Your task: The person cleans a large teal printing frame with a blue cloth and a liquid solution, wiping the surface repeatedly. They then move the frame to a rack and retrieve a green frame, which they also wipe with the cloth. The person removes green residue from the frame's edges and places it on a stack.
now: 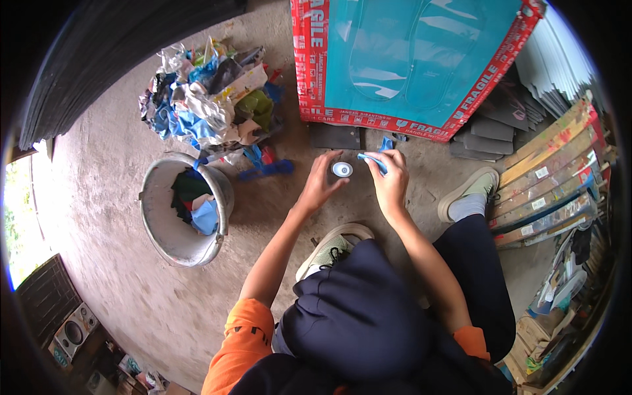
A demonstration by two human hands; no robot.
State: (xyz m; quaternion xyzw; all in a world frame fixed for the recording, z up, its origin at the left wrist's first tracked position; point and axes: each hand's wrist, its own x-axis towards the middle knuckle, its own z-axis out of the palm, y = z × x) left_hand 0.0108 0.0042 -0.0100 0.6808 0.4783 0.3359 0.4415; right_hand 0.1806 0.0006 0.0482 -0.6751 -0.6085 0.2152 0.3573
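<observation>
My left hand [320, 182] curves its thumb and fingers around a small white round container [342, 170], seen from above with a grey ring at its centre. Its body is hidden below the top. Level with it on the right, my right hand [393, 176] pinches a strip of light blue cloth [372, 160] between thumb and fingers. Both hands are over the concrete floor, above my shoes and just short of a large teal panel [382, 52] edged in red-and-white tape. Faint sole-shaped outlines show on the panel.
A grey bucket [150, 220] with cloth scraps stands at left. Behind it lies a heap of crumpled scraps [214, 99]. Paint-stained wooden slats [546, 174] and dark flat sheets [484, 138] sit at right. A speaker [76, 329] is at lower left.
</observation>
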